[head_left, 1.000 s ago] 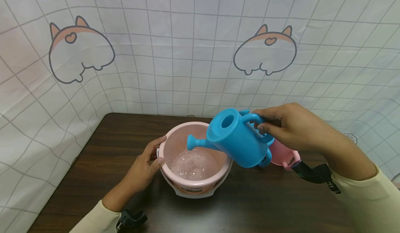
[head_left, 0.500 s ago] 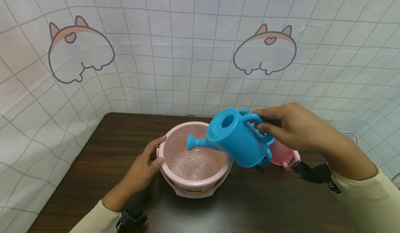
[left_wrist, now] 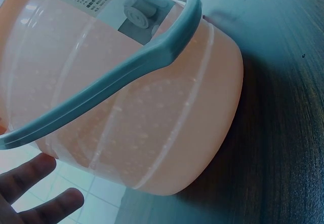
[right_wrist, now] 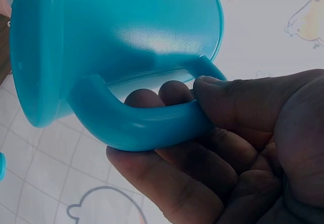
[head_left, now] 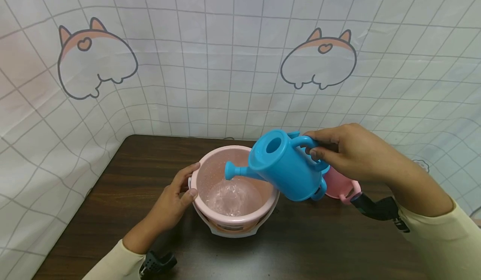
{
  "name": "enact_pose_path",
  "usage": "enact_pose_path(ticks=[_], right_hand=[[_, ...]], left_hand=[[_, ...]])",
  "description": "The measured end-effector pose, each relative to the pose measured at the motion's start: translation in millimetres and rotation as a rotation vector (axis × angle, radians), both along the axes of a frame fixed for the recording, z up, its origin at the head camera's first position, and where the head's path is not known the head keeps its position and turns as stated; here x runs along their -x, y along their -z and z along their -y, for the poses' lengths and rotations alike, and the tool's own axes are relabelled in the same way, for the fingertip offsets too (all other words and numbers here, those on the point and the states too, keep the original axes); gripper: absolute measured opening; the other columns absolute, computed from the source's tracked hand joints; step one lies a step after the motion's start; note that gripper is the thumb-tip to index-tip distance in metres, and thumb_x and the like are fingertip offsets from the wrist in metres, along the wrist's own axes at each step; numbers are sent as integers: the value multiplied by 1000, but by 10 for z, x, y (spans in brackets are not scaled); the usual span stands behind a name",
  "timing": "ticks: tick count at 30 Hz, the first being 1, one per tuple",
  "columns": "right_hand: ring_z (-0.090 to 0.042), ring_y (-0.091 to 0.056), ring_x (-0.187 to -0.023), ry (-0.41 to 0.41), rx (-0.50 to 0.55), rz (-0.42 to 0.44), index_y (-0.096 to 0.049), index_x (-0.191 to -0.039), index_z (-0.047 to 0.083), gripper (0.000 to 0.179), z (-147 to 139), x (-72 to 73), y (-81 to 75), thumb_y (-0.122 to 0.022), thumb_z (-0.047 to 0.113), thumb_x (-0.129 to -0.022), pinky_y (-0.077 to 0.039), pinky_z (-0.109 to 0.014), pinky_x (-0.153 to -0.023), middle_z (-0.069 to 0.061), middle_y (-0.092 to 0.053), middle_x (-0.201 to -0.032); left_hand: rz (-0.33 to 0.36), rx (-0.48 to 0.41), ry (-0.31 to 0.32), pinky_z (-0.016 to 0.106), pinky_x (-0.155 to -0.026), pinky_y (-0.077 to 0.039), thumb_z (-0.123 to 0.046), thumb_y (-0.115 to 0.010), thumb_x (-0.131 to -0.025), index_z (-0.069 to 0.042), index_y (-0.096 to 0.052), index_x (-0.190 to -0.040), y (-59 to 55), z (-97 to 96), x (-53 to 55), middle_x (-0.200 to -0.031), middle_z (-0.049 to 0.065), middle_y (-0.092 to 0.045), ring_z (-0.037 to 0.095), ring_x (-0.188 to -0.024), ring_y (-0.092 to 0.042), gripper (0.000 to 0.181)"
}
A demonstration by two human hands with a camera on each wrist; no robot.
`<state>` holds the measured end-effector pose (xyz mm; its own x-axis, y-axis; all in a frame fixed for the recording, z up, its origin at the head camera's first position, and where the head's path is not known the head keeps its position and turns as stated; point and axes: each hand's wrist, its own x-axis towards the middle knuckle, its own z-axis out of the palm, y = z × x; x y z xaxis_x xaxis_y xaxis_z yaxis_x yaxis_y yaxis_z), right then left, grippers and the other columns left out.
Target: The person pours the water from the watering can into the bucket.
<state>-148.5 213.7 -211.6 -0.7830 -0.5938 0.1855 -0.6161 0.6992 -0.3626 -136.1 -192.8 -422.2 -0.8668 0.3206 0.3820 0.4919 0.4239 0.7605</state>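
My right hand grips the handle of a blue watering can, with fingers and thumb around it in the right wrist view. The can tilts to the left, and its spout head hangs over the pink bucket. Inside the bucket, water is stirred up and bubbling below the spout. My left hand holds the bucket's left rim, thumb and forefinger tips over the edge. In the left wrist view, two fingers of this hand extend beside the bucket wall, near its grey carrying handle.
Behind the watering can, a pink cup-like vessel with a side handle stands on the dark wooden table. A white grid-patterned curtain with cartoon animal drawings hangs along the back and sides.
Both hands, the watering can and the bucket hold their places. Only the churned water surface in the bucket looks different.
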Motion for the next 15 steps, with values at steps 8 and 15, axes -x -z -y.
enact_pose_path(ticks=[8, 15], right_hand=[[-15, -70, -89, 25, -19, 3, -68, -134, 5, 39, 16, -5, -17, -73, 10, -96, -57, -36, -71, -4, -76, -109], [-12, -64, -79, 23, -17, 17, -68, -135, 6, 40, 24, -11, -19, -73, 10, -95, -51, -29, -60, -3, -76, -107]], left_hand=[[5, 3, 0, 47, -82, -54, -45, -51, -106, -22, -35, -157, -9, -1, 1, -129, 17, -65, 34, -111, -66, 59], [12, 0, -5, 46, -82, -54, -43, -52, -106, -23, -36, -157, 3, 0, -4, -128, 16, -65, 33, -110, -66, 58]])
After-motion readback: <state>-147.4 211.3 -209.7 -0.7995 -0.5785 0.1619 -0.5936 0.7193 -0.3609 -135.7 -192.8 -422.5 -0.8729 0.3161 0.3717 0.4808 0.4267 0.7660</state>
